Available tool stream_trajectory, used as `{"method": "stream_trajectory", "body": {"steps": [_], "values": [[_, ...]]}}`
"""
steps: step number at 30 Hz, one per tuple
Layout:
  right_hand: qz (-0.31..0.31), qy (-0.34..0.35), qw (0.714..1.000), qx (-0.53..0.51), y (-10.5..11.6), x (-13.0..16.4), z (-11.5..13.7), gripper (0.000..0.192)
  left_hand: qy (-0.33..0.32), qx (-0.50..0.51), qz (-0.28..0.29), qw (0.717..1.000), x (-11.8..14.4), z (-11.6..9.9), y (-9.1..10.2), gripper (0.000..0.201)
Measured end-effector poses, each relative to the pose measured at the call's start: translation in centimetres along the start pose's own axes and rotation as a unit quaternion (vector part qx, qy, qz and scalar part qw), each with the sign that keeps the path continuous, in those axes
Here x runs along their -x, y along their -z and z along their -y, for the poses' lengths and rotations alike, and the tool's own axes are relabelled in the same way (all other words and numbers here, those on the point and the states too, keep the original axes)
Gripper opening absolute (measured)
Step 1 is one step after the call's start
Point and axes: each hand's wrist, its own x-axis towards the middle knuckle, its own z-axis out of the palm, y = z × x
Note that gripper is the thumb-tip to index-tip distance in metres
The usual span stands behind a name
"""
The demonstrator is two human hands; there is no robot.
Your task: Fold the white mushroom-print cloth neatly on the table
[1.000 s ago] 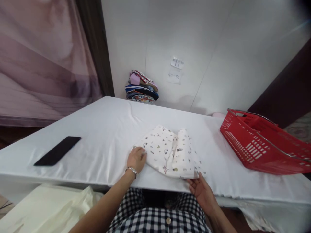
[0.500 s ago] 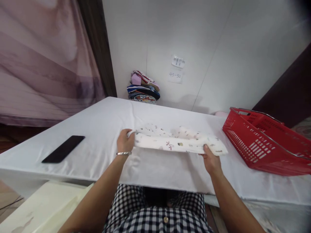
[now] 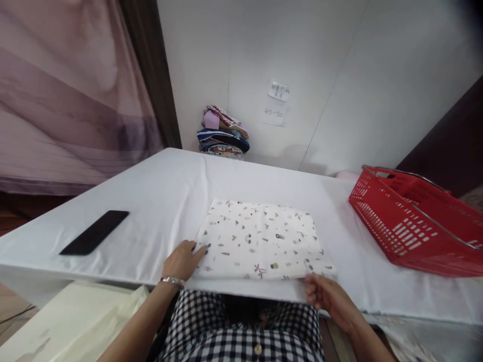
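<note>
- The printed cloth (image 3: 260, 239) lies flat as a folded rectangle on the white tabletop (image 3: 158, 201), close to the near edge and right in front of the person, so both hands can reach it without stretching.
- The left hand (image 3: 183, 260) rests at the cloth's near left corner, palm down, fingers spread and loose, with the fingertips touching the edge; it seems to press the corner flat rather than grip it.
- The right hand (image 3: 325, 295) sits at the near right corner, just at the table edge, fingers curled around the hem, which it appears to pinch lightly; how firm the hold is cannot be told.
- With a hand at each near corner the fold stays square and the layers lie even.
- The cloth is off-white, scattered with small motifs in grey, black, dark red and olive. Its surface looks smooth and nearly free of creases, and the near edge shows a slight thickness, suggesting more than one layer.
- A black phone (image 3: 94, 239) lies well apart to the left.
- A red basket (image 3: 411, 226) stands tilted on the right, away from the cloth.
- A stack of folded clothes (image 3: 223, 133) sits against the far wall, below two paper notes (image 3: 276, 103).
</note>
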Motion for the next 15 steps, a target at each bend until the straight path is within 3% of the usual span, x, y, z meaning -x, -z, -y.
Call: {"method": "stream_trajectory", "body": {"steps": [3, 6, 7, 9, 11, 13, 15], "values": [[0.064, 0.018, 0.996, 0.066, -1.6, 0.2, 0.1, 0.035, -0.002, -0.008, -0.007, 1.0, -2.2, -1.4, 0.3, 0.033], [0.071, 0.054, 0.993, 0.081, -2.9, -0.1, -0.2, 0.036, -0.026, 0.032, -0.046, 0.998, -2.8, -3.5, 1.0, 0.022], [0.068, 0.062, 0.993, 0.08, -3.3, -0.2, -0.2, 0.036, -0.065, 0.06, -0.067, 0.994, -2.3, -4.5, 1.4, 0.022], [0.069, 0.074, 0.993, 0.062, -3.9, -0.5, 0.1, 0.04, -0.203, 0.122, -0.08, 0.968, -0.4, -7.0, 1.8, 0.023], [0.085, 0.087, 0.992, 0.022, -4.7, -0.7, 0.5, 0.051, -0.361, 0.157, -0.012, 0.919, 2.4, -9.5, 1.8, 0.019], [0.098, 0.105, 0.989, -0.027, -5.6, -0.9, 1.0, 0.059, -0.482, 0.156, 0.111, 0.855, 5.1, -11.3, 1.0, 0.017], [0.105, 0.112, 0.986, -0.061, -6.3, -1.1, 1.2, 0.061, -0.493, 0.164, 0.179, 0.835, 6.7, -12.0, -0.1, 0.013]]}}
